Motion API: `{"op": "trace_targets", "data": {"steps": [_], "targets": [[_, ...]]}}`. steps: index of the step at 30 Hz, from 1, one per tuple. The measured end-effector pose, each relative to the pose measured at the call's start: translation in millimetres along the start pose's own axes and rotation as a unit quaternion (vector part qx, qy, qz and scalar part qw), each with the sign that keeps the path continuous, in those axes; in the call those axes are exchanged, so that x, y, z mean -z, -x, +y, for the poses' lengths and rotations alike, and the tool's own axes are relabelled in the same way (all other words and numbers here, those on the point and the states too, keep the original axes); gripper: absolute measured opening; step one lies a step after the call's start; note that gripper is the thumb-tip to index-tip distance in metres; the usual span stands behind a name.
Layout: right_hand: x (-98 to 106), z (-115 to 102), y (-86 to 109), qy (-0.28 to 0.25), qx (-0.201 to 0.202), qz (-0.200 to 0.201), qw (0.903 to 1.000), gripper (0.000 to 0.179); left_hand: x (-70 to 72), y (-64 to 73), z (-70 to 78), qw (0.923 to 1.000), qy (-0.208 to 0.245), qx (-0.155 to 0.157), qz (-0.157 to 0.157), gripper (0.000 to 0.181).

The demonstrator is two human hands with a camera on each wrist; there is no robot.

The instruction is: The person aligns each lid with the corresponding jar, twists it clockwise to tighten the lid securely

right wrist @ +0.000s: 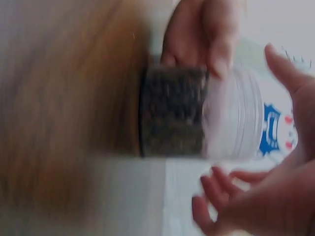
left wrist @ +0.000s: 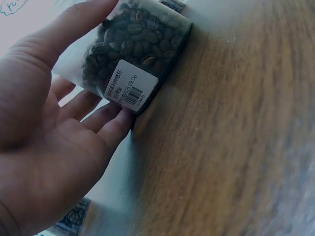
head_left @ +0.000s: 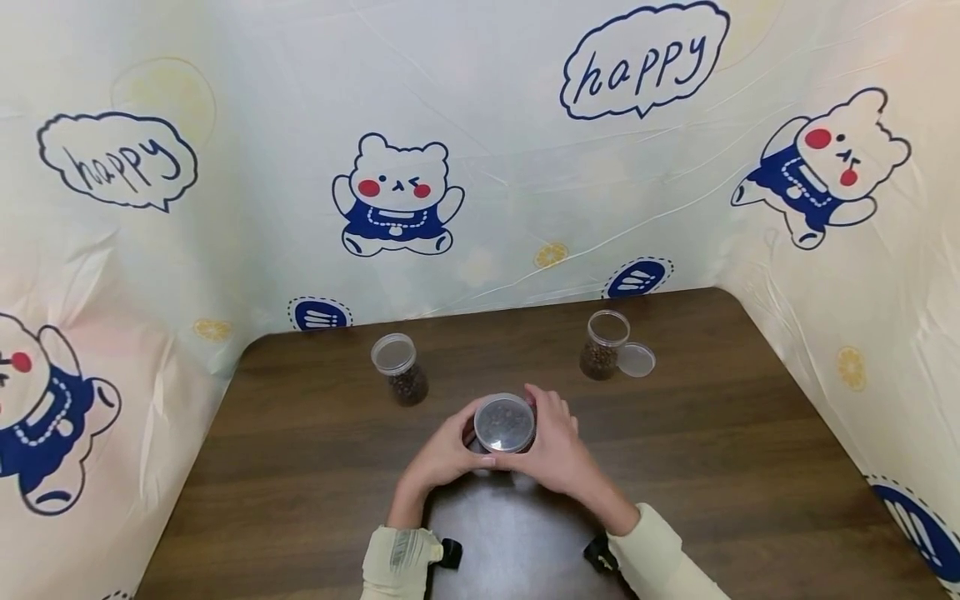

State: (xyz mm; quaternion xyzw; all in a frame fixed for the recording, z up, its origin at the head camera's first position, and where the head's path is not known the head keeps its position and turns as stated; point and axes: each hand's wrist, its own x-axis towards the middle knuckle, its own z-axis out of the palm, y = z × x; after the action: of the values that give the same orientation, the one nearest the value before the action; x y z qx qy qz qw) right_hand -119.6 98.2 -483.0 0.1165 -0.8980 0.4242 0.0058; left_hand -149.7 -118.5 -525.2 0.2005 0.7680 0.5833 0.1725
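A clear plastic jar of coffee beans (head_left: 505,422), capped with a clear lid, stands at the middle of the table. My left hand (head_left: 448,454) grips its side, thumb on one face and fingers behind, as the left wrist view shows. A white printed label (left wrist: 132,86) sits low on the jar, over the dark beans. My right hand (head_left: 555,442) is at the jar's right side. In the right wrist view, its fingers (right wrist: 214,191) are spread and loosely bent, apart from the jar wall; that view is blurred.
Back left stands another bean jar (head_left: 407,383) with its top covered. Toward the back right is an uncovered bean jar (head_left: 598,362), and a clear lid (head_left: 637,360) lies beside it. The brown wooden table (head_left: 300,492) is bordered by a printed cloth (head_left: 510,192).
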Motion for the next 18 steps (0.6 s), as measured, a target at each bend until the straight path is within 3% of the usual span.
{"op": "trace_targets", "data": {"steps": [3,6,9,13,18], "targets": [[13,12,-6.8,-0.055,0.028,-0.065,0.9960,0.111,-1.2,-0.2,0.8,1.0000,-0.002,0.004,0.002,0.089],[22,25,-14.5,-0.086,0.072,-0.126,0.9857,0.104,-1.7,0.0,0.6,1.0000,0.004,0.006,0.003,0.090],[26,33,-19.1,-0.091,0.100,-0.151,0.9793,0.095,-2.2,0.0,0.1,0.9999,0.011,0.001,0.001,0.091],[23,33,-18.9,-0.076,0.115,-0.131,0.9817,0.090,-2.0,-0.7,-0.3,0.9999,0.015,-0.002,-0.002,0.093],[12,20,-10.5,-0.045,0.097,-0.071,0.9917,0.093,0.1,-0.8,0.2,1.0000,0.010,-0.001,-0.002,0.091]]}}
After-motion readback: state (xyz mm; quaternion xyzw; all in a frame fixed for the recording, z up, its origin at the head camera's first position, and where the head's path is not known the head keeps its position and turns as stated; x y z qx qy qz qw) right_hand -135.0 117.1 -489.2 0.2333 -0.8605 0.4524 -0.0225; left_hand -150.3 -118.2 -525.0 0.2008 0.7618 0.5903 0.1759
